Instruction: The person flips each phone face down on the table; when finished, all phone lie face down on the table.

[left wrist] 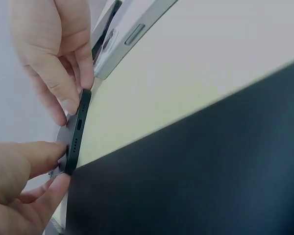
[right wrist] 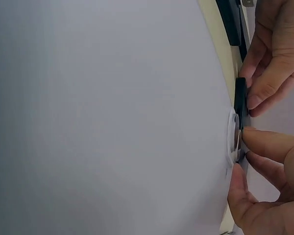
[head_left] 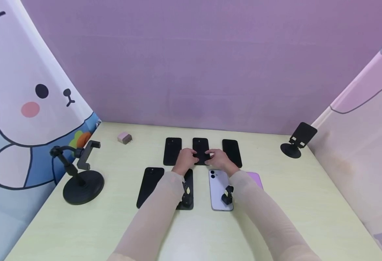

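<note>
Both hands are at a black smartphone (head_left: pixel 200 146), the middle one of the back row, lying with its camera side up. My left hand (head_left: pixel 186 158) pinches its left edge near the bottom corner, and my right hand (head_left: pixel 220 160) pinches the opposite corner. In the left wrist view, the phone's bottom edge (left wrist: pixel 78 129) with its charging port shows between the thumbs and fingers. On either side of it lie a black phone (head_left: pixel 172 151) and another black phone (head_left: pixel 231 152). A lavender phone (head_left: pixel 217 190) lies below the right hand.
Two more black phones, one at left (head_left: pixel 150 185) and one partly under the left wrist (head_left: pixel 189 177), lie in the front row. A purple phone (head_left: pixel 255 178) is mostly behind the right sleeve. Stands (head_left: pixel 83 186) (head_left: pixel 290 150) flank them; a charger plug (head_left: pixel 124 137) sits back left.
</note>
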A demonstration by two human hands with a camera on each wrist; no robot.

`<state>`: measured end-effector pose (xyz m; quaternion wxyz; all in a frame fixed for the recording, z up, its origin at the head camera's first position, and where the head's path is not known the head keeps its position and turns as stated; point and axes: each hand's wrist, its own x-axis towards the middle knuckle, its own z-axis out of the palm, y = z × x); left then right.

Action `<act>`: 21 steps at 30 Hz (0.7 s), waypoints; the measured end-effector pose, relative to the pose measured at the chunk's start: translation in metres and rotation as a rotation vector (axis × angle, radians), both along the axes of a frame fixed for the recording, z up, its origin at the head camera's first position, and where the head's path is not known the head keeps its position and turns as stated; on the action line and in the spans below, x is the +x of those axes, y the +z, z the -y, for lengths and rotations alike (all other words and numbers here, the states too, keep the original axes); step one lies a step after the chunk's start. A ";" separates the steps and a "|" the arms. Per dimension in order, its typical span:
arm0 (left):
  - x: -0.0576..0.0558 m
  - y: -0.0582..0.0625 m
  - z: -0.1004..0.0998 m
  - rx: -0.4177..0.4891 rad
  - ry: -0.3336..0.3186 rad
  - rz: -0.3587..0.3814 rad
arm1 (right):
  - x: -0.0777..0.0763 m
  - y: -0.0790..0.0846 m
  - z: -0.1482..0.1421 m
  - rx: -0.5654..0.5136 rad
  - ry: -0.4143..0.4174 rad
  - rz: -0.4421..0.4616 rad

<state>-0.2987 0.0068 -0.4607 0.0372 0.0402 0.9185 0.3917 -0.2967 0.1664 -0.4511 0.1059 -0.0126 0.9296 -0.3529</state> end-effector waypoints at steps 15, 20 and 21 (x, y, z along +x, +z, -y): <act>0.001 -0.002 -0.050 0.145 -0.207 -0.129 | 0.004 0.017 -0.071 0.005 -0.052 -0.110; 0.001 -0.006 -0.073 0.170 -0.224 -0.108 | 0.010 0.014 -0.092 0.026 -0.071 -0.074; 0.001 -0.007 -0.077 0.174 -0.227 -0.107 | 0.012 0.013 -0.095 0.021 -0.075 -0.058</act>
